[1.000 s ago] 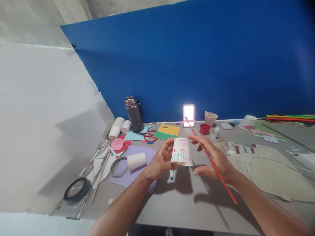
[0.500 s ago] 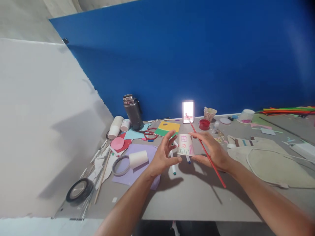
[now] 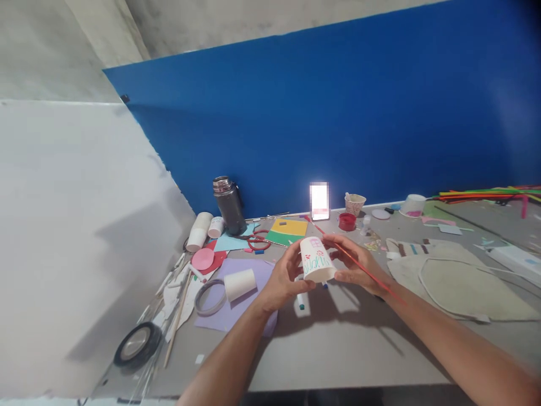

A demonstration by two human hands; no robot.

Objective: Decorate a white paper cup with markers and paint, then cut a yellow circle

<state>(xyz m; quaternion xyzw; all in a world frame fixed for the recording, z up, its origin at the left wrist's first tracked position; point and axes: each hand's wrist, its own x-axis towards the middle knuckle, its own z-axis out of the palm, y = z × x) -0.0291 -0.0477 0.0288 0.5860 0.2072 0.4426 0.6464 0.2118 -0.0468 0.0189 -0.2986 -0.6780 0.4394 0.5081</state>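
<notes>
2 curved hands (image 3: 284,277) (image 3: 361,266) hold up a tilted cup (image 3: 315,260).

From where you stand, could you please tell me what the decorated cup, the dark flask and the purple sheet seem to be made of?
Decorated cup: probably paper, matte; thin wall, coloured drawings on white.
Dark flask: likely metal, given its shiny, reflective neck; the body looks coated.
Purple sheet: matte, thin and flat; paper or craft foam, I can't tell which.
</notes>
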